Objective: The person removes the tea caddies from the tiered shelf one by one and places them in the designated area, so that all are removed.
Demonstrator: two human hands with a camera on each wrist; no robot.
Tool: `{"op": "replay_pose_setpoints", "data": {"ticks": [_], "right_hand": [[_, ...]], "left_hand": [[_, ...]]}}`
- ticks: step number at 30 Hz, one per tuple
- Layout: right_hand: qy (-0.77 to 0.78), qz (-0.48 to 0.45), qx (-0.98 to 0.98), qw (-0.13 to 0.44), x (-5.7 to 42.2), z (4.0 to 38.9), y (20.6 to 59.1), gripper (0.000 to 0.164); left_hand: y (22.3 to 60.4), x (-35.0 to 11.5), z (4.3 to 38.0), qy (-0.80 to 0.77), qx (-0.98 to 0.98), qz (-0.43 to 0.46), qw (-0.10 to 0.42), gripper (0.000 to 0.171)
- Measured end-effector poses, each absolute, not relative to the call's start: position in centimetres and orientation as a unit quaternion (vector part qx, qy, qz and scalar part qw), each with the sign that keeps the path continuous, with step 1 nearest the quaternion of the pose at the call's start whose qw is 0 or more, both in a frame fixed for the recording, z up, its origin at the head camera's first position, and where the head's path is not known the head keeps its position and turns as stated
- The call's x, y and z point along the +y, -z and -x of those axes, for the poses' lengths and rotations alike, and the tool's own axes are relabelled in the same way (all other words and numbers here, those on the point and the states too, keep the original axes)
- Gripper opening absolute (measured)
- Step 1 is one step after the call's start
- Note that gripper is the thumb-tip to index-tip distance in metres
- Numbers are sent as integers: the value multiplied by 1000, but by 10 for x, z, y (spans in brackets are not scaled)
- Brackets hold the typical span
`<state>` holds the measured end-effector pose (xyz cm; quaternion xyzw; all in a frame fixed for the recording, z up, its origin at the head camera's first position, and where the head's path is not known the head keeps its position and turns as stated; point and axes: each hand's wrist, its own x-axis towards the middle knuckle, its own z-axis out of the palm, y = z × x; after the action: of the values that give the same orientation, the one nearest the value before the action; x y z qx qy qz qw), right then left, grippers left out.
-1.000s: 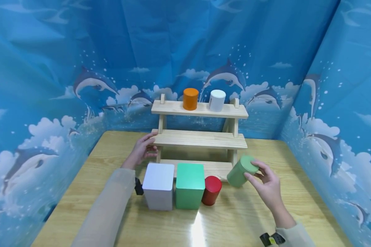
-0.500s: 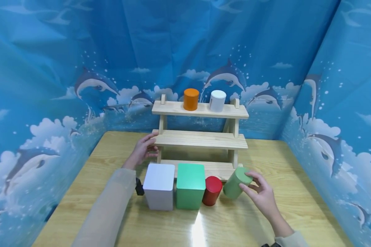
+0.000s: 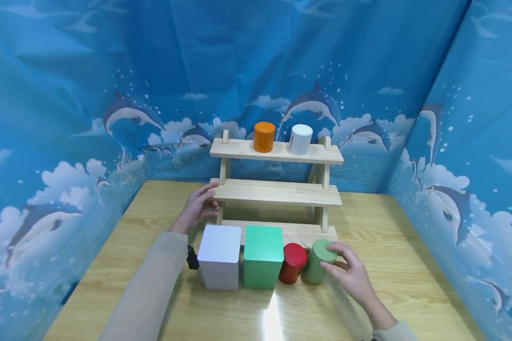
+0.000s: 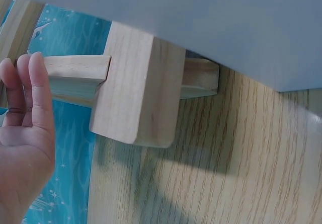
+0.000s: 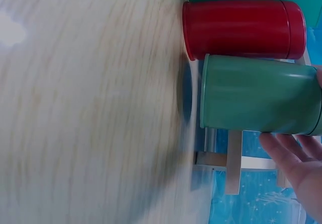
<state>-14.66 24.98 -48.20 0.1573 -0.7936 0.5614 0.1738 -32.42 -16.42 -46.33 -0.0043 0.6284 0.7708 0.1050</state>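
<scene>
My right hand (image 3: 353, 278) grips a light green cylindrical canister (image 3: 314, 267) near its lid, thumb on one side and fingers on the other. In the right wrist view the green canister (image 5: 259, 95) stands close beside a red canister (image 5: 241, 30), its base near the table with a shadow under it. At the left end of a three-tier wooden shelf (image 3: 277, 191), my left hand (image 3: 194, 207) has its fingertips right at the middle tier's edge. Loosely extended fingers (image 4: 40, 90) of that hand show in the left wrist view, beside the wooden parts.
Left of the red canister stand a green box (image 3: 262, 265) and a white box (image 3: 220, 267), in front of the shelf's lowest tier. An orange canister (image 3: 263, 137) and a white canister (image 3: 300, 139) sit on the top tier. Blue dolphin-print curtains (image 3: 175, 71) surround the wooden table (image 3: 392, 246).
My right hand has brought the green canister leftward and nearer to me, beside the red canister, and it now leans less. My left hand stays at the shelf.
</scene>
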Motion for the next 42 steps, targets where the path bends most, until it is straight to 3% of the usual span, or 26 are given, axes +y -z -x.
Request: {"op": "replay_pose_setpoints", "data": {"ticks": [14, 25, 33, 42], "right_hand": [[-523, -181, -819, 154, 236, 133, 463, 37], [-512, -197, -819, 167, 251, 146, 489, 43], [-532, -219, -791, 207, 256, 146, 488, 40], [-533, -204, -796, 203, 257, 148, 480, 34]], "left_hand": [[465, -165, 325, -765, 636, 11, 104, 44], [467, -167, 325, -780, 618, 11, 98, 44], [467, -164, 324, -777, 621, 14, 98, 43], [466, -163, 325, -771, 629, 5, 99, 43]]}}
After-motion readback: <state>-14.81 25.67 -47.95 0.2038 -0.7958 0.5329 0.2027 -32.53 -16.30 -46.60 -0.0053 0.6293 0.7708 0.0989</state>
